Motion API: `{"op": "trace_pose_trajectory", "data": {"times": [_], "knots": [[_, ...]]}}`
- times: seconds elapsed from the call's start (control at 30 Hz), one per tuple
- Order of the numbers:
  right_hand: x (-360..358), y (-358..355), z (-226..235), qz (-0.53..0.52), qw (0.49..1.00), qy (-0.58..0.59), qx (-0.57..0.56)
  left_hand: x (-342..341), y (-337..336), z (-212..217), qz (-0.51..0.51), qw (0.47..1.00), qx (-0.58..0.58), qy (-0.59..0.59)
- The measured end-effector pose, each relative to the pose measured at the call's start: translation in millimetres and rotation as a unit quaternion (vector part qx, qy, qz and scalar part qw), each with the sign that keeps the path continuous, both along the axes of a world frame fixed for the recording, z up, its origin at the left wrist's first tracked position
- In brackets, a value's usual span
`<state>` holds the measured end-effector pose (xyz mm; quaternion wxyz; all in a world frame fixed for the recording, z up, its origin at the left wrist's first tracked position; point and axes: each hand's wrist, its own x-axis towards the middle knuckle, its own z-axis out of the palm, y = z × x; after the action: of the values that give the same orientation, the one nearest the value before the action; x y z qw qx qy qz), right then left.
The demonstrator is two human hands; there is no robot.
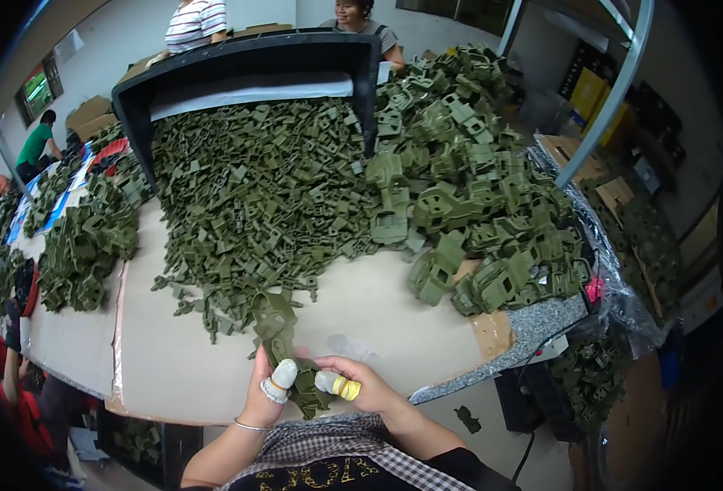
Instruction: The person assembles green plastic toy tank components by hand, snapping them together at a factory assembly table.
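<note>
At the table's near edge, both hands are closed on a long olive-green moulded plastic part, which looks like a toy vehicle body. My left hand grips it from the left, its thumb in a white cloth cover. My right hand holds the lower end from the right; its thumb wears a white cover with yellow tape. The fingers behind the part are mostly hidden. Whether the lower green piece is a separate part, I cannot tell. Just beyond lies a heap of small green plastic pieces.
A black plastic bin on its side stands behind the small pieces. Larger green vehicle bodies are piled to the right, another pile to the left. A metal post rises at the right. Other people are across the table and further left.
</note>
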<state>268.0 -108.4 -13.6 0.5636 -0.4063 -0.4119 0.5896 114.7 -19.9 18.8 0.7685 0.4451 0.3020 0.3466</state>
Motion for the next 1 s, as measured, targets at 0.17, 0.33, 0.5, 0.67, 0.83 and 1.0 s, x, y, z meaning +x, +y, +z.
{"op": "trace_pose_trajectory", "data": {"times": [0.17,0.33,0.5,0.67,0.83,1.0], "knots": [[38.7,-14.7,36.7,-0.161,0.902,-0.401,0.011,3.6,15.3,-12.0,-0.039,0.998,-0.017,0.041],[108.5,-30.5,60.1,-0.619,0.532,-0.577,-0.021,29.8,29.0,-18.9,-0.094,0.983,-0.001,0.155],[159.4,-43.1,48.6,-0.660,0.399,-0.603,-0.203,98.8,28.4,-10.9,-0.168,0.972,0.029,0.161],[176.8,-83.8,17.3,-0.745,0.636,-0.187,0.075,159.8,27.5,-43.1,-0.168,0.979,0.076,0.083],[157.8,-118.1,17.8,-0.747,0.617,-0.139,0.203,166.3,30.2,-36.4,-0.252,0.929,0.181,0.202],[123.0,-103.4,45.0,-0.686,0.666,-0.175,0.235,121.9,30.7,-13.8,-0.239,0.958,0.087,0.135]]}}
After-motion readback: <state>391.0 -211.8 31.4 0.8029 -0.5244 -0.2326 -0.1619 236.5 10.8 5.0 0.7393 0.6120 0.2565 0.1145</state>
